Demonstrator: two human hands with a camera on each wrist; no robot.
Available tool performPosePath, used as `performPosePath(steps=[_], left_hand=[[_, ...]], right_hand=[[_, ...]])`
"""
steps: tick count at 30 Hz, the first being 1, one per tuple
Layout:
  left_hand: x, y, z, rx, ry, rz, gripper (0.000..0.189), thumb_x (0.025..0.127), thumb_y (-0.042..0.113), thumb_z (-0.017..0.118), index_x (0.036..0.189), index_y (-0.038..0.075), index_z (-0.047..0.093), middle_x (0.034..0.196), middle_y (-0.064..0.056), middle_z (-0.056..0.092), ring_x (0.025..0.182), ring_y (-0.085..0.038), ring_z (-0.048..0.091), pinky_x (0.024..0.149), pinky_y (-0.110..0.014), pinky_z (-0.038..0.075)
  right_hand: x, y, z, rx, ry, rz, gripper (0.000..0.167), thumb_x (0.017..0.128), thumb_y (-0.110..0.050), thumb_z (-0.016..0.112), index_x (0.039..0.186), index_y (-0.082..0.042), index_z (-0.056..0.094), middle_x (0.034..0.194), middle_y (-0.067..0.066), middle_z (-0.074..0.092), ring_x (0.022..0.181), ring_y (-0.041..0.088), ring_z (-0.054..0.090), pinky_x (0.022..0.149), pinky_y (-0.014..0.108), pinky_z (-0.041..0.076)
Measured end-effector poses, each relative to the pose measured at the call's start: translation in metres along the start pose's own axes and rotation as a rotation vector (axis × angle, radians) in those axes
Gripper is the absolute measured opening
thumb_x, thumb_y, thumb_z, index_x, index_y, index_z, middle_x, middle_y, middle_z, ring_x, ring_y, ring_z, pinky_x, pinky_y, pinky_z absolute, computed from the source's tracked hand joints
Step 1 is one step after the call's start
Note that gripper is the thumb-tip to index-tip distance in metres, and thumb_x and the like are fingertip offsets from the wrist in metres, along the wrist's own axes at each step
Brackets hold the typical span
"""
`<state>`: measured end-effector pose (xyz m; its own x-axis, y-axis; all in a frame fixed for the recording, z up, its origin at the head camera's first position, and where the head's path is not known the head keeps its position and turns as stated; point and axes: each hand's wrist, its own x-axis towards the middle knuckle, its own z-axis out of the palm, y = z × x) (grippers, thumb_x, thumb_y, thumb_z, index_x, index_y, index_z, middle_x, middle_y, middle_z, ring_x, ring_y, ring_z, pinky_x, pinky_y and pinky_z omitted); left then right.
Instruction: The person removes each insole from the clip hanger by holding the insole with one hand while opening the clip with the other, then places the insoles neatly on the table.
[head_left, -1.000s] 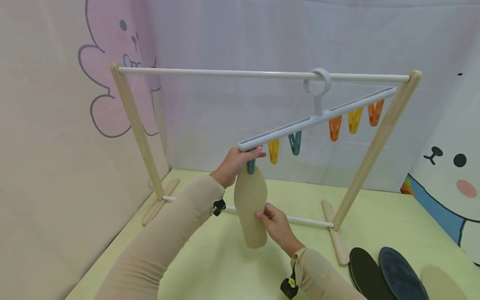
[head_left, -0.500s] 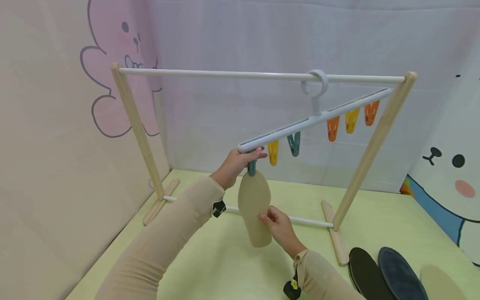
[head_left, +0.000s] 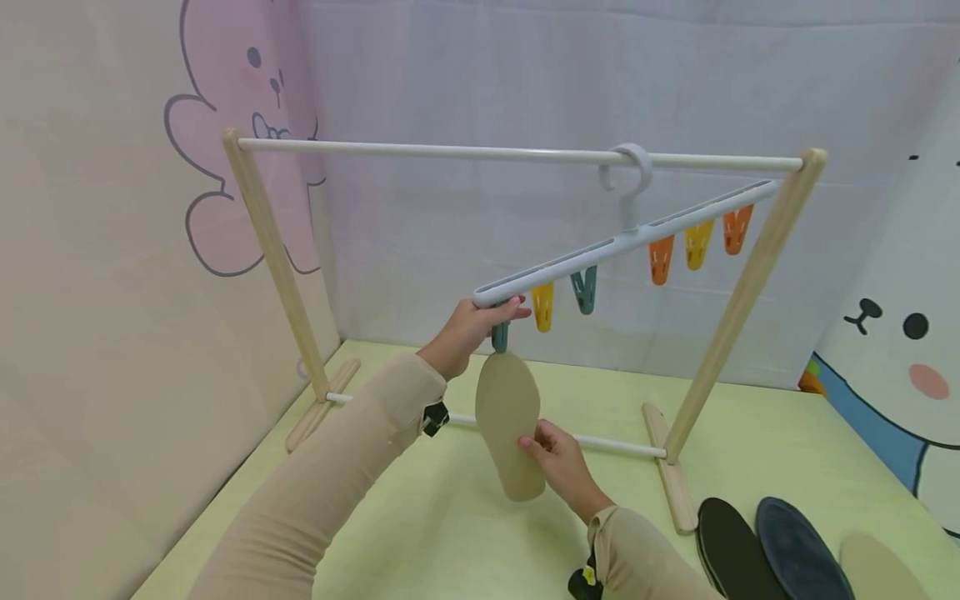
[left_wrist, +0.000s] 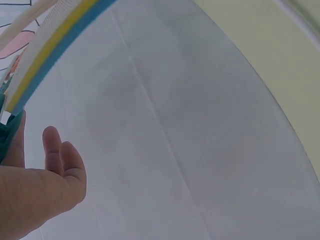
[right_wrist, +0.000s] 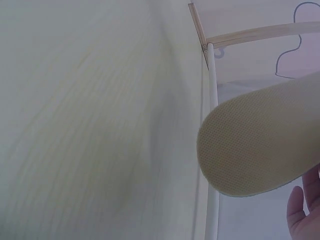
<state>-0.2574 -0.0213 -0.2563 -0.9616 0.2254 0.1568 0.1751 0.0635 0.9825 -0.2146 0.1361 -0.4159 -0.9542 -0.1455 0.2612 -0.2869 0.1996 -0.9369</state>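
In the head view my left hand [head_left: 467, 333] pinches a teal clip [head_left: 500, 337] at the near left end of the white hanger [head_left: 555, 268]. The rounded top of a beige insole [head_left: 508, 408] meets the clip's lower tip; whether it is clamped there I cannot tell. My right hand [head_left: 558, 462] holds the insole's lower right edge, thumb on its front face. From the left wrist, the insole's yellow-and-blue layered edge [left_wrist: 55, 52] shows beside the teal clip [left_wrist: 7, 132]. The right wrist view shows the insole's textured face [right_wrist: 250, 145].
The hanger hooks over the top bar [head_left: 420, 151] of a wooden rack [head_left: 746, 308]. Several more clips hang from it, including a yellow clip [head_left: 543, 307] and an orange clip [head_left: 661, 260]. Dark insoles [head_left: 738, 550], a navy insole [head_left: 802, 546] and another beige insole [head_left: 881, 567] lie at right.
The insole and my right hand have shifted slightly right and down, and the insole's top now sits lower against the clip. My left hand stays on the clip.
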Motion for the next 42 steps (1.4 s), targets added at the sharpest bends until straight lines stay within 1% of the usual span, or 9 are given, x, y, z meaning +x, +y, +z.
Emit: performPosePath(steps=[6,11,17,21,28,32,36,39,42], left_hand=[[-0.001,-0.001,0.001,0.013,0.004,0.002,0.034,0.099,0.022,0.053,0.127,0.002,0.058,0.123,-0.016,0.062,0.126,-0.023,0.048,0.097,-0.04,0.037],[-0.003,0.0,0.002,0.019,0.007,0.007,0.031,0.1,0.022,0.053,0.123,0.003,0.059,0.124,-0.015,0.062,0.126,-0.023,0.048,0.099,-0.041,0.036],[-0.003,0.001,0.0,0.02,0.001,0.012,0.033,0.1,0.021,0.052,0.127,0.002,0.057,0.125,-0.017,0.061,0.126,-0.024,0.048,0.095,-0.04,0.037],[-0.002,0.001,-0.001,0.019,0.008,0.001,0.032,0.099,0.022,0.053,0.125,0.003,0.058,0.124,-0.016,0.061,0.125,-0.024,0.049,0.095,-0.039,0.037],[-0.003,0.001,-0.003,-0.002,0.08,-0.015,0.033,0.098,0.024,0.056,0.124,0.004,0.058,0.11,-0.018,0.067,0.093,-0.021,0.052,0.084,-0.035,0.037],[-0.003,0.001,-0.004,0.0,0.085,-0.014,0.033,0.098,0.024,0.057,0.124,0.005,0.058,0.102,-0.014,0.069,0.082,-0.017,0.052,0.083,-0.035,0.037],[-0.002,0.0,-0.005,-0.01,0.084,-0.006,0.031,0.098,0.024,0.057,0.122,0.005,0.058,0.093,-0.009,0.07,0.067,-0.014,0.048,0.081,-0.034,0.037],[-0.001,0.0,-0.005,-0.017,0.081,-0.007,0.03,0.097,0.023,0.058,0.121,0.005,0.059,0.088,-0.005,0.069,0.069,-0.014,0.049,0.082,-0.035,0.037],[-0.001,0.001,-0.003,-0.008,0.073,-0.022,0.029,0.097,0.024,0.058,0.119,0.006,0.06,0.084,-0.002,0.069,0.083,-0.017,0.056,0.085,-0.037,0.037]], right_hand=[[-0.004,0.002,-0.003,-0.021,-0.012,-0.012,0.013,0.087,0.002,0.064,0.076,0.002,0.058,0.069,0.007,0.056,0.064,0.011,0.047,0.062,0.025,0.041],[-0.007,0.002,-0.007,-0.034,-0.036,-0.02,0.012,0.087,0.002,0.064,0.077,0.003,0.058,0.07,0.008,0.057,0.064,0.009,0.047,0.062,0.025,0.041],[-0.008,0.002,-0.014,-0.035,-0.076,-0.011,0.009,0.09,-0.002,0.063,0.086,0.006,0.061,0.077,0.011,0.062,0.069,0.011,0.052,0.067,0.026,0.045],[-0.009,0.002,-0.021,-0.045,-0.093,-0.021,0.011,0.091,-0.002,0.062,0.089,0.008,0.061,0.079,0.013,0.064,0.072,0.011,0.054,0.068,0.027,0.046],[-0.009,0.004,-0.03,-0.095,-0.017,-0.01,0.006,0.088,-0.001,0.065,0.084,0.003,0.063,0.073,0.004,0.059,0.067,0.009,0.048,0.062,0.026,0.042],[-0.009,0.006,-0.036,-0.116,-0.005,-0.007,0.006,0.088,-0.001,0.065,0.083,0.002,0.063,0.074,0.006,0.06,0.068,0.009,0.049,0.062,0.026,0.042],[-0.009,0.007,-0.045,-0.19,0.017,-0.013,0.006,0.087,-0.001,0.066,0.083,0.002,0.063,0.073,0.008,0.062,0.067,0.012,0.051,0.061,0.027,0.044],[-0.009,0.006,-0.051,-0.227,0.03,0.006,0.007,0.087,-0.002,0.066,0.082,0.002,0.062,0.072,0.008,0.062,0.067,0.013,0.051,0.061,0.027,0.044],[-0.008,0.004,-0.054,-0.209,0.044,0.052,0.01,0.089,-0.002,0.065,0.081,0.003,0.061,0.072,0.007,0.061,0.068,0.014,0.052,0.063,0.027,0.045]])
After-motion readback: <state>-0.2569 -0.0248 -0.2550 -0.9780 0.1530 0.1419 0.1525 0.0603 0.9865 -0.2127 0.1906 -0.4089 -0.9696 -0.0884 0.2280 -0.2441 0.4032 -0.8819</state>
